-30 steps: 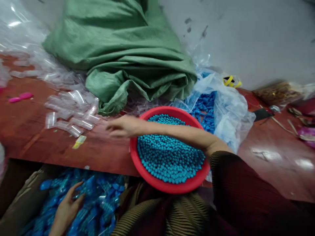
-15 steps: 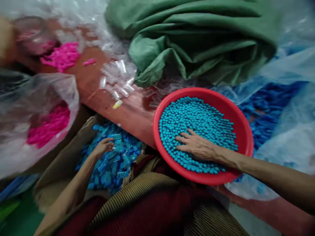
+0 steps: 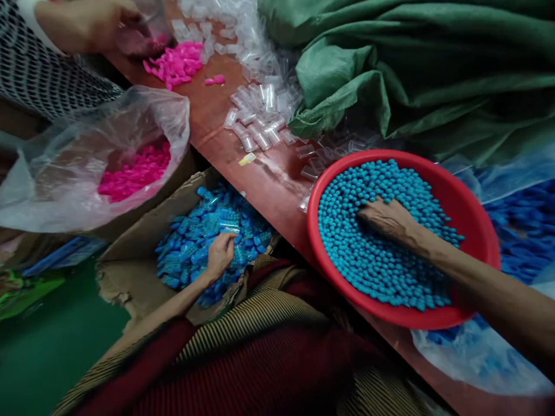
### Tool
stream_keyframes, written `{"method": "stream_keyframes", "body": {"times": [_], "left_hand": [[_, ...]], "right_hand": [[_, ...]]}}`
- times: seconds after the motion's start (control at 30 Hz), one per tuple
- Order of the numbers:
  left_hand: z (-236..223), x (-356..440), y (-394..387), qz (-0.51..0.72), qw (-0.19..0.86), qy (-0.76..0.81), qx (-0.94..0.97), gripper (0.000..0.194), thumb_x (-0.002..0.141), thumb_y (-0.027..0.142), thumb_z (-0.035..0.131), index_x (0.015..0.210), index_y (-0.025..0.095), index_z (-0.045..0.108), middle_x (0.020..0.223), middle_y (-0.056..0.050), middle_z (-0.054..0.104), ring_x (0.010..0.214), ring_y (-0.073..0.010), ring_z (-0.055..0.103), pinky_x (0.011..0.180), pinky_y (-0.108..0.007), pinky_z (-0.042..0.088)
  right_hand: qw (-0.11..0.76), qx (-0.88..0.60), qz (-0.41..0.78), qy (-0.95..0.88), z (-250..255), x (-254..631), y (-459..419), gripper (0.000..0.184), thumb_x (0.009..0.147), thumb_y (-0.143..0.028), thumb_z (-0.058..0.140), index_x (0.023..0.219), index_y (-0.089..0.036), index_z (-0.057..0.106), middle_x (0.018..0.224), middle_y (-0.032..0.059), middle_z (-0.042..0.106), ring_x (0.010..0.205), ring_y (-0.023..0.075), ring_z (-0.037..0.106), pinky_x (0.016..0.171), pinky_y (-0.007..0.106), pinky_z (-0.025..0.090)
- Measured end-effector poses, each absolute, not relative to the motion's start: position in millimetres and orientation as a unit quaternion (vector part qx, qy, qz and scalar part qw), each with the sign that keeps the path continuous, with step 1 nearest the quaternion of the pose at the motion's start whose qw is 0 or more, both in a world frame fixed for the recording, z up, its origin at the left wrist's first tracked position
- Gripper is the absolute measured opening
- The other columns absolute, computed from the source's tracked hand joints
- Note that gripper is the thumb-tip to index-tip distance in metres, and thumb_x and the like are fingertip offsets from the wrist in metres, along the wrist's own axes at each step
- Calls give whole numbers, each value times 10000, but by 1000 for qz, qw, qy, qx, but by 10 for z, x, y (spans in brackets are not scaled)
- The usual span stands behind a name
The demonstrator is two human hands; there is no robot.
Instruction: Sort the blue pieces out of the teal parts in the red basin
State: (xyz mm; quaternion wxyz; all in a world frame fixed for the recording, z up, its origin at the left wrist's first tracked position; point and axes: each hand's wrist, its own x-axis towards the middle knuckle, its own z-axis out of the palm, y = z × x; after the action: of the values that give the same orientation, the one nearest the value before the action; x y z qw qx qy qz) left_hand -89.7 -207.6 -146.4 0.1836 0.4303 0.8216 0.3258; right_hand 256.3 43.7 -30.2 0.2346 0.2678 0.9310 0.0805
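A red basin (image 3: 481, 248) holds a heap of small turquoise beads (image 3: 359, 260). My right hand (image 3: 388, 216) is pushed into these beads, its fingers sunk among them and hidden from sight. Over a cardboard box (image 3: 125, 254), my left hand (image 3: 221, 254) is closed, thumb against fingers. At its fingertips shows a clear plastic tube (image 3: 229, 227), seemingly pinched there. Under that hand, the box is filled with blue pieces (image 3: 184, 248), many looking like clear cases with blue contents.
Clear plastic tubes (image 3: 260, 136) lie piled on the reddish table (image 3: 217, 138) beside green cloth (image 3: 347, 75). Pink pieces (image 3: 177, 63) sit near another person's hand (image 3: 87, 26). A clear bag (image 3: 56, 173) holds more pink pieces. Dark blue pieces (image 3: 529, 231) lie right of the basin.
My right hand has gone from lying spread on the beads to being sunk into them. My left fingers have closed, with a clear tube now at their tips. The view has shifted left.
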Motion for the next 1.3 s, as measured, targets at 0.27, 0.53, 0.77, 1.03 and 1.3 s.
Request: {"method": "stream_keyframes", "body": {"times": [0.27,0.53,0.77,1.03,1.3], "left_hand": [[-813,-622,-1457,417,132,758,484,268,858,342,451,958,164,624,899,-62,674,829,-181,626,802,-319,488],[-262,236,116,365,368,561,646,695,744,444,574,1333,113,408,1326,-144,522,1200,-270,510,1037,-421,391],[-312,152,430,267,359,553,703,751,737,274,486,1447,149,275,1398,-103,475,1256,-272,471,1078,-424,348],[-172,147,338,278,402,539,686,736,734,334,535,1417,150,330,1379,-116,497,1231,-274,495,1061,-422,367],[-426,-429,722,276,410,667,557,404,710,477,523,964,186,641,627,-30,657,471,-196,600,415,-280,446]], "right_hand": [[124,207,5,970,25,2775,-168,418,875,-205,477,1284,-286,511,1430,143,380,1250,385,384,888,601,370],[101,123,-106,982,-130,2927,-409,253,846,-246,526,1086,-249,607,1279,97,518,1228,300,419,976,559,340],[50,70,-43,995,-320,3082,-43,151,859,-232,504,962,-238,615,1164,82,540,1174,274,442,979,533,341],[46,73,30,996,-201,3106,426,197,913,-226,430,940,-227,625,1208,86,518,1267,304,355,985,594,308],[-32,276,-117,954,473,2761,591,226,854,-137,458,937,-197,660,1016,69,655,897,169,597,787,323,459]]}}
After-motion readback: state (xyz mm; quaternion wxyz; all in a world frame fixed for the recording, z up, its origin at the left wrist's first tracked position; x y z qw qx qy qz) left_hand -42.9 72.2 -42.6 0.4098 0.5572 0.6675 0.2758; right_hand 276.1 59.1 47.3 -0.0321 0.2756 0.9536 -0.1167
